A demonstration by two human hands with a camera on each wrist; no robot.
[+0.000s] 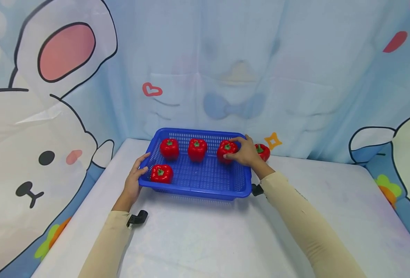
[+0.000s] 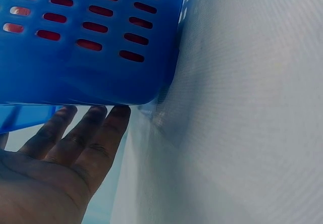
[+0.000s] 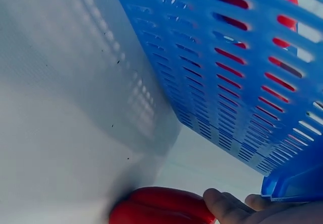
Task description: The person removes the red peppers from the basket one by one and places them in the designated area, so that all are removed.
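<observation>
A blue plastic basket (image 1: 198, 192) holds several red bell peppers, three along the far side and one at the near left. My left hand (image 1: 132, 184) holds the basket's left rim, the thumb over the edge; in the left wrist view its fingers (image 2: 103, 143) reach up to the end wall. At the basket's right end, my right hand (image 1: 247, 153) grips a red bell pepper (image 1: 224, 150) between thumb and fingers. Another bell pepper (image 1: 263, 152) stands outside, right of the basket, partly behind that hand. Fingertips (image 3: 218, 204) overlap this outer pepper in the right wrist view.
The basket stands on a table with a white cover (image 1: 198, 239), near its far edge. A light blue cartoon-print curtain (image 1: 260, 46) hangs close behind and at both sides. Each wrist bears a small black camera mount (image 1: 138, 218).
</observation>
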